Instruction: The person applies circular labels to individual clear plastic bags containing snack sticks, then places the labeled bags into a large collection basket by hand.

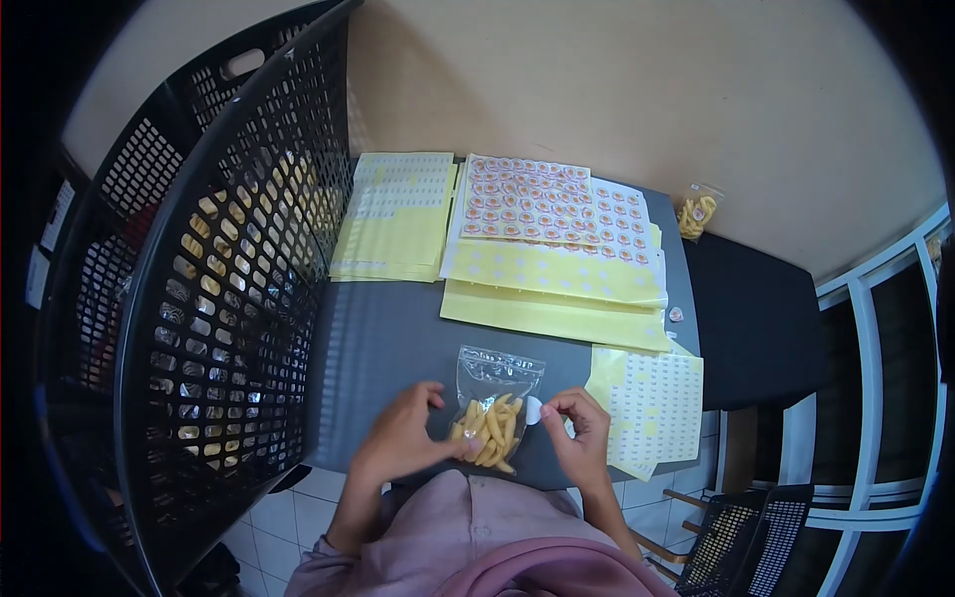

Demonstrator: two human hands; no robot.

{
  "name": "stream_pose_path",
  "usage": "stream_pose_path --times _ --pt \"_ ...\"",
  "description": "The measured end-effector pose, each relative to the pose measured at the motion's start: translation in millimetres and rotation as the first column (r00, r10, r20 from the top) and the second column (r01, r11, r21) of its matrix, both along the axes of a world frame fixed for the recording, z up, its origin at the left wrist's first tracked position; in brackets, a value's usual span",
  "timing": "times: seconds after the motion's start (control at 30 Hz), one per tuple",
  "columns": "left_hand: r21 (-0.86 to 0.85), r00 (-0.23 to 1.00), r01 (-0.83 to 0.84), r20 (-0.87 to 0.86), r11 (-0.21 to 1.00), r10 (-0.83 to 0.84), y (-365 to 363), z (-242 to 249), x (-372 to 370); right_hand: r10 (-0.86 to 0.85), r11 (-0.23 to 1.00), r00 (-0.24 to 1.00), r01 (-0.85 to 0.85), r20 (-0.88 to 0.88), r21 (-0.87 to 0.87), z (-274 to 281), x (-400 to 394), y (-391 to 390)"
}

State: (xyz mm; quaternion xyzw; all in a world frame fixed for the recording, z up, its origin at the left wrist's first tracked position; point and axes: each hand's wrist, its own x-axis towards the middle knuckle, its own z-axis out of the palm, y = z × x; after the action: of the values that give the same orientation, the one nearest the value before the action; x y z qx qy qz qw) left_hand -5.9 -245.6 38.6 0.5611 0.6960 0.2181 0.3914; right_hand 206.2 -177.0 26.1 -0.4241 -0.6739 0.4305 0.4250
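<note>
A clear zip bag [468, 373] of yellow finger-shaped snacks [492, 428] lies in front of me near the table's front edge, its zip strip pointing away from me. My left hand [406, 433] is at the bag's left side, fingers apart, with the thumb over the lower left of the plastic. Between the thumb and index finger of my right hand [579, 423] is a small white sticker [533, 410], held just beside the bag's right edge. Only the sticker's plain white side shows.
Sheets of round orange-and-white stickers [527, 199] lie at the back. Yellow label sheets [393, 224] sit back left, and another label sheet [652, 408] is at right. A tall black basket [234, 269] holding bagged snacks stands left. One filled bag [698, 211] rests beyond the right edge.
</note>
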Motion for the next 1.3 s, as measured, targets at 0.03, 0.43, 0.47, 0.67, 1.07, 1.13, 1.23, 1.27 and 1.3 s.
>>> stream_pose_path --times 0.03,0.43,0.47,0.67,1.07,1.13,1.23,1.27,1.3 --pt "0.002 1.000 -0.001 -0.001 1.000 0.001 -3 -3 5 0.019 0.996 0.998 -0.024 -0.061 -0.083 -3 -3 -3" --pt "0.216 0.784 0.028 0.601 0.976 -0.155 40 -38 39 -0.082 0.941 0.859 -0.100 -0.505 -0.323 -1 -11 7" --pt "0.165 0.623 0.004 0.771 0.986 -0.132 49 -27 43 -0.085 0.944 0.858 -0.093 -0.507 -0.316 2 -9 12" --pt "0.257 0.603 -0.011 0.773 0.966 -0.199 96 -27 55 -0.341 0.723 0.939 0.237 0.037 0.649 31 -1 29" --pt "0.509 0.613 -0.159 0.722 0.846 -0.320 91 -51 73 -0.492 0.476 0.848 0.071 0.198 0.876 21 -10 28" --pt "0.514 0.640 -0.163 0.705 0.842 -0.306 92 -50 72 -0.483 0.493 0.851 0.069 0.207 0.867 21 -12 28" --pt "0.502 0.622 -0.211 0.730 0.838 -0.281 93 -56 71 -0.469 0.488 0.862 0.073 0.191 0.870 20 -15 29" --pt "0.501 0.622 -0.215 0.732 0.838 -0.278 93 -57 71 -0.466 0.489 0.864 0.070 0.192 0.869 20 -16 29" --pt "0.518 0.646 -0.206 0.709 0.830 -0.282 94 -57 70 -0.460 0.493 0.866 0.068 0.194 0.867 19 -16 29"
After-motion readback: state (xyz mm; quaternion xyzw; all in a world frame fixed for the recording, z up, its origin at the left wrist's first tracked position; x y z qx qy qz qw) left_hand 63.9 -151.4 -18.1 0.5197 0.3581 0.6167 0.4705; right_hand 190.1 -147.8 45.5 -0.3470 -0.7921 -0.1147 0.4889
